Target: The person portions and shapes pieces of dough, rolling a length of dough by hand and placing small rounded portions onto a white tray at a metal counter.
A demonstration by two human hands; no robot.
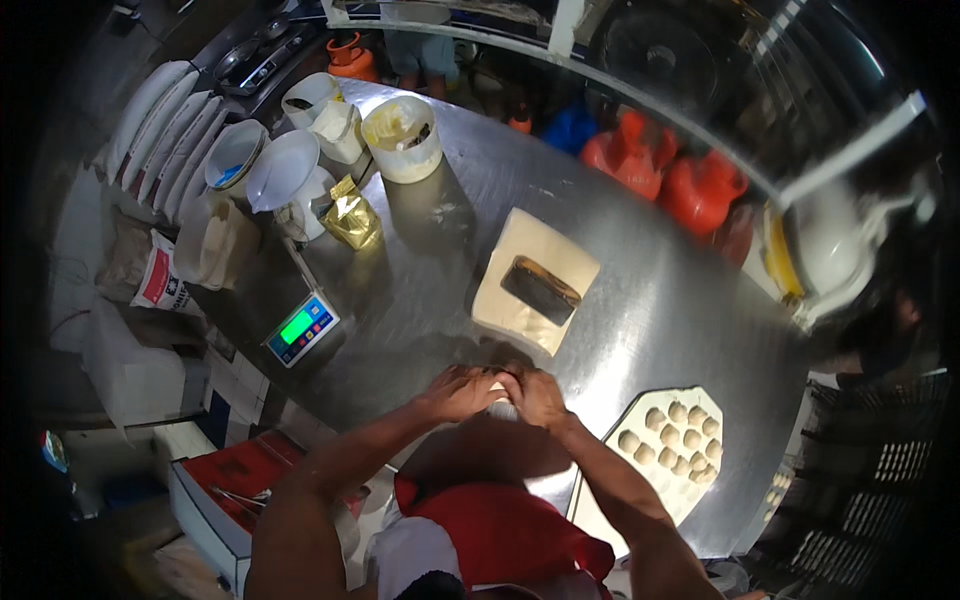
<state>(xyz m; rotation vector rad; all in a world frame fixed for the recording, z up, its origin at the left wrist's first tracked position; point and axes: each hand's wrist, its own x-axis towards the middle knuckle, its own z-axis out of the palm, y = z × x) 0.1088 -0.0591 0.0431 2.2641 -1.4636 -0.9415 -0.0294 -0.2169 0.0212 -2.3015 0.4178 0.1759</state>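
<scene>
At the near edge of the steel table, my left hand (462,391) and my right hand (541,398) come together with bent fingers. A small pale piece of dough (499,394) shows between them, mostly covered by the fingers. Just beyond my hands lies a cream-coloured, roughly square slab (532,248). On it rests a dark rectangular piece (541,290) with a brown edge; its kind is unclear. To the right, partly under my right forearm, a white tray (598,508) carries several round dough balls (692,438) in rows.
A lit digital scale (302,327) sits at the left. Behind it are a gold foil bag (352,216), a white tub (402,150) and other containers. Red gas cylinders (630,160) stand beyond the far edge. Stacked sacks (155,130) lie far left; a person (420,55) stands at the back.
</scene>
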